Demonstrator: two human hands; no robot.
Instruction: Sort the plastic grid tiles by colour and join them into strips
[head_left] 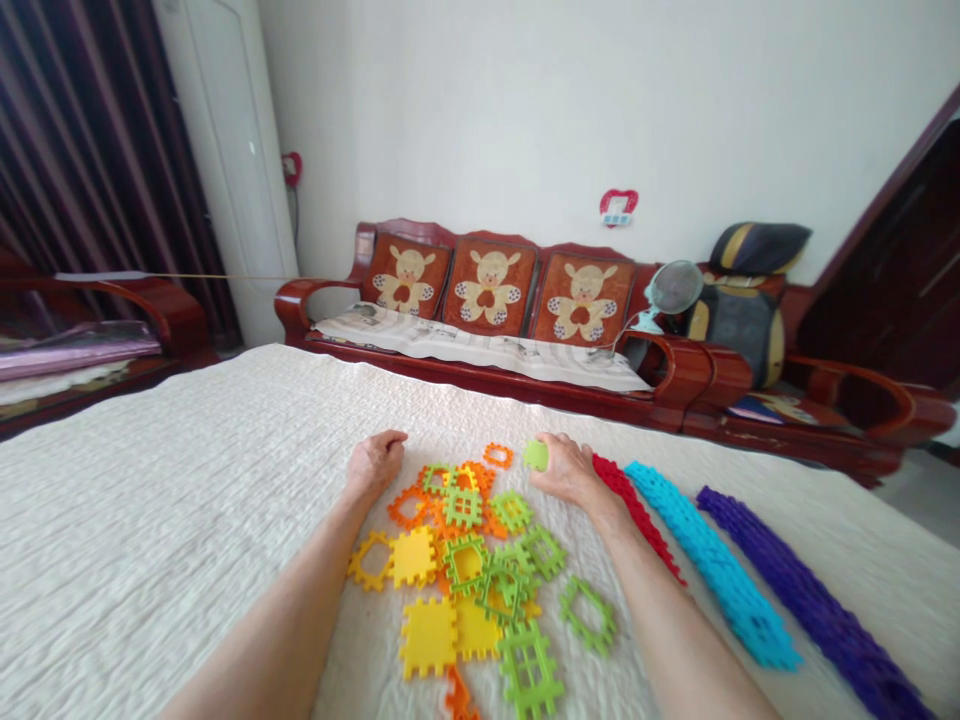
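My right hand grips a light green plastic piece between thumb and fingers, at the far right of a loose pile. My left hand rests closed on the quilted cover, left of the pile, and nothing shows in its fingers. Between my arms lie notched interlocking pieces, overlapping: solid yellow squares, a yellow frame, green window-shaped pieces, a green frame and orange frames. A small orange frame lies apart, between my hands.
Right of my right arm lie long rows of pieces: red, light blue and purple. They lie on a white quilted cover. Beyond stands a wooden sofa with bear cushions and a fan.
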